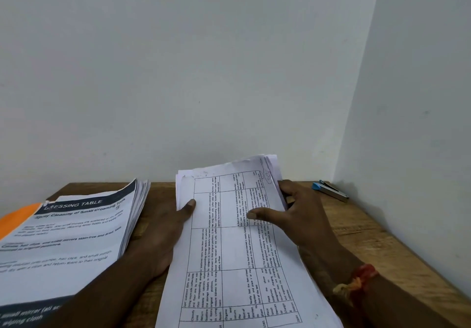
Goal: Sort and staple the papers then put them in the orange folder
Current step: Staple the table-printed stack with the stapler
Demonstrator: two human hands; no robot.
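Observation:
A stack of white papers (pixel 229 251) printed with a table is held tilted above the wooden table, in the middle of the view. My left hand (pixel 163 230) grips its left edge, thumb on top. My right hand (pixel 298 213) grips the right edge, thumb lying across the top sheet and fingers behind. A second thick pile of papers (pixel 76 241), headed "DRESSING TABLE", lies at the left. The orange folder (pixel 17 218) shows beneath that pile at the far left. A blue and silver stapler (pixel 330 190) rests at the back right corner.
The wooden table (pixel 369 236) stands in a corner between two pale walls, one behind and one at the right. A red and yellow thread band circles my right wrist.

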